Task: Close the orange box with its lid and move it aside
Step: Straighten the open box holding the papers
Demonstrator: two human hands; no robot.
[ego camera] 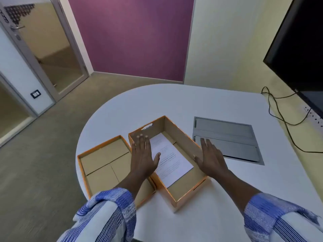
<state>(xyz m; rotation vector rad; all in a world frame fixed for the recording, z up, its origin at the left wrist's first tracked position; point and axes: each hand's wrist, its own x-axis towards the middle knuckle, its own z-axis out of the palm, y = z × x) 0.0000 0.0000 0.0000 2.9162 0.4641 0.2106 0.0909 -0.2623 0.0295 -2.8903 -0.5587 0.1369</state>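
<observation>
One orange box (181, 193), one lid (104, 159), one printed sheet (172, 165), two hands (142, 154) (212, 158).

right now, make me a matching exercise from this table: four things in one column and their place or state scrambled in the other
Things:
1. orange box
2. lid
3. sheet of paper
4. grey panel

Places or states:
A. lying inside the box
B. set flush into the table, right of the box
C. open, between the two hands
D. upside down on the table, left of the box

Pairs: 1-C, 2-D, 3-A, 4-B
</observation>
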